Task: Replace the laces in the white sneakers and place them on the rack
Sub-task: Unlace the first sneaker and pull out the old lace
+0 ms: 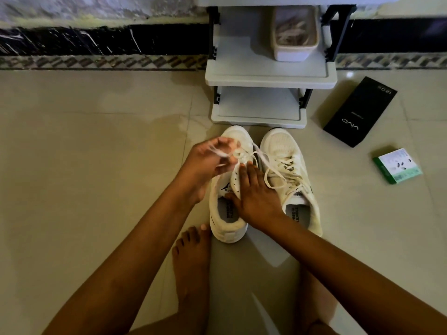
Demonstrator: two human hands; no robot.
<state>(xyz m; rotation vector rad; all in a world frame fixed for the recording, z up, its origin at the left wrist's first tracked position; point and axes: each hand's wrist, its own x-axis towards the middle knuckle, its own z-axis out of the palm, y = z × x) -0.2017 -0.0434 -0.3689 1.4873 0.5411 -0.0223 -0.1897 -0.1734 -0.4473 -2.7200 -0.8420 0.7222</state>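
Left hand (pixel 205 160) pinching a loose white lace (pixel 244 158) above the left sneaker (pixel 225 213), right hand (pixel 254 197) pressing flat on its tongue, right sneaker (pixel 290 170) beside it, both on the floor before the rack (pixel 268 76)

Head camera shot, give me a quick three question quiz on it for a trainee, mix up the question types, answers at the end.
1. True or false: both white sneakers already sit on the rack.
2. Multiple choice: what does the left hand hold? A) the black box B) a white lace C) the green box
3. Short answer: where does the right hand rest?

Key
1. False. The left sneaker and the right sneaker stand on the floor in front of the rack.
2. B. Its fingers pinch the lace; the black box and green box lie on the floor to the right.
3. On the left sneaker's tongue area, steadying it.
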